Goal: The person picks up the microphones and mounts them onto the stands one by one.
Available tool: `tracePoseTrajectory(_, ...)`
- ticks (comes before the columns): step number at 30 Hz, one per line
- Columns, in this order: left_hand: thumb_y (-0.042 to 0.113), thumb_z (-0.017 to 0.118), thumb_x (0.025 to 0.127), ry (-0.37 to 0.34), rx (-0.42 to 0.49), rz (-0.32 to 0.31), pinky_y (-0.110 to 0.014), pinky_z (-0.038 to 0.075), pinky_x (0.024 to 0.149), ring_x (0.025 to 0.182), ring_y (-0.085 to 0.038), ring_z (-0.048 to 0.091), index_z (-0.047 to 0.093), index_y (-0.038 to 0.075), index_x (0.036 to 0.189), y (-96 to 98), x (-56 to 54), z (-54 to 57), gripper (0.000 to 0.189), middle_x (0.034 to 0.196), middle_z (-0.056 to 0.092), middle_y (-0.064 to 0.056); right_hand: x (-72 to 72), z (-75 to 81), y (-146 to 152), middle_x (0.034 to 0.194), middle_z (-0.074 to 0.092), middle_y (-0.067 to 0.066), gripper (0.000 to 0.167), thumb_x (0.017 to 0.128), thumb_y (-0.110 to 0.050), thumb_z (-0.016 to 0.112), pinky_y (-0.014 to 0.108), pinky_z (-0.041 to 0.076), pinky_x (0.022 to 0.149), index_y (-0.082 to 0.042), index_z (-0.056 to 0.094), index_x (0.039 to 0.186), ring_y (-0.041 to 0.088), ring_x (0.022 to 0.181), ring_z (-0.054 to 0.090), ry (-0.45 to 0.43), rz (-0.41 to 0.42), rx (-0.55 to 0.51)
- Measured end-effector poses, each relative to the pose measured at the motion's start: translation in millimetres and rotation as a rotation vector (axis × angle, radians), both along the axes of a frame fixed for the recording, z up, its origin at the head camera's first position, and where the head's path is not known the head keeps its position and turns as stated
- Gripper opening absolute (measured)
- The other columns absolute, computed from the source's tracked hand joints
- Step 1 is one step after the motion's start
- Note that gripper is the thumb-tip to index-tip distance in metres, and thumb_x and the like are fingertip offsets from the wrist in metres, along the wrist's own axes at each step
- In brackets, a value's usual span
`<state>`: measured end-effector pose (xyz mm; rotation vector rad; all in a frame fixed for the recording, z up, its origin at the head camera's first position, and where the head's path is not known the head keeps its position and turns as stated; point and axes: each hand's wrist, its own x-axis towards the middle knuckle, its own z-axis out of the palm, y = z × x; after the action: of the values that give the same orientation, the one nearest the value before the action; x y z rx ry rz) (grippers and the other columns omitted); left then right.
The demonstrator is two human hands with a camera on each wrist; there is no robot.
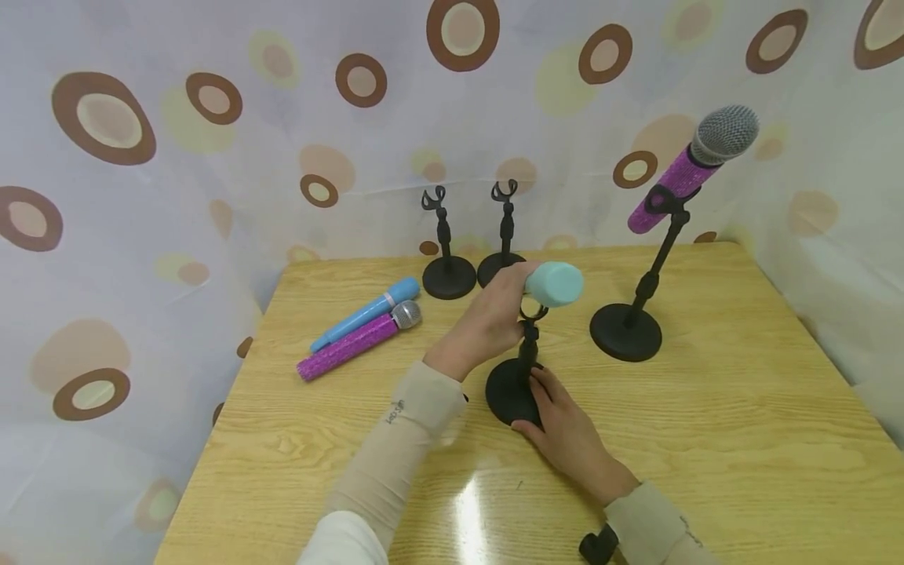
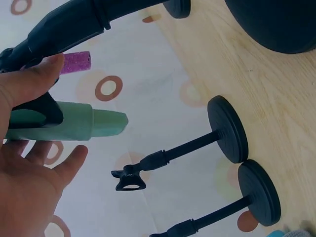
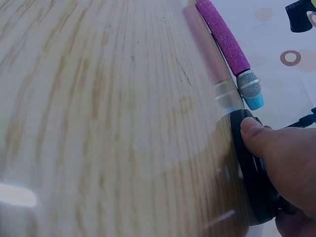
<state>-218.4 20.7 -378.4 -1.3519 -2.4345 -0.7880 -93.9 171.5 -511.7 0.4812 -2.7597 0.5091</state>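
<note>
A teal microphone lies in the clip of a black tabletop microphone stand at the middle of the table. My left hand grips the microphone at the clip. In the left wrist view, the thumb lies over the clip and the fingers pass under the pale green-looking body. Lower down, my right hand holds the stand's round base by its near right side. The right wrist view shows the thumb pressed on the rim of that base.
Two bare microphone stands stand at the back. To the right, another stand bears a purple glitter microphone. A blue microphone and a second purple one lie on the left. Patterned cloth hangs behind the table.
</note>
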Motion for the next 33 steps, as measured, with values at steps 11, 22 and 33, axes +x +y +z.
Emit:
tracePoseTrajectory(11,-0.002,0.077,0.083,-0.034,-0.017,0.09,-0.036,0.05,0.104,0.122,-0.023,0.058,0.041,0.007,0.136,2.9,2.9,0.7,0.064,0.129,0.059,-0.01,-0.9,-0.6,2,0.143,0.046,0.028,0.071,0.086,-0.034,0.077,0.048,0.053,0.097,0.012,0.052,0.133,0.041,0.131,0.051,0.006,0.004,-0.017)
tracePoseTrajectory(22,-0.001,0.066,0.092,0.036,0.089,0.08,-0.032,0.056,0.083,0.101,-0.019,0.067,0.048,0.008,0.116,7.8,7.8,-10.3,0.032,0.108,0.065,-0.007,-0.8,0.0,2,0.142,0.047,0.027,0.071,0.085,-0.033,0.078,0.047,0.053,0.096,0.012,0.052,0.134,0.04,0.129,0.053,0.014,-0.008,-0.021)
tracePoseTrajectory(33,-0.005,0.054,0.097,-0.293,0.255,0.134,-0.032,0.042,0.113,0.141,-0.021,0.044,0.028,0.008,0.152,2.5,25.8,-34.7,0.063,0.151,0.042,-0.01,-1.6,-2.3,0,0.142,0.047,0.027,0.072,0.084,-0.032,0.079,0.047,0.054,0.095,0.011,0.051,0.136,0.04,0.127,0.055,0.016,0.005,-0.034)
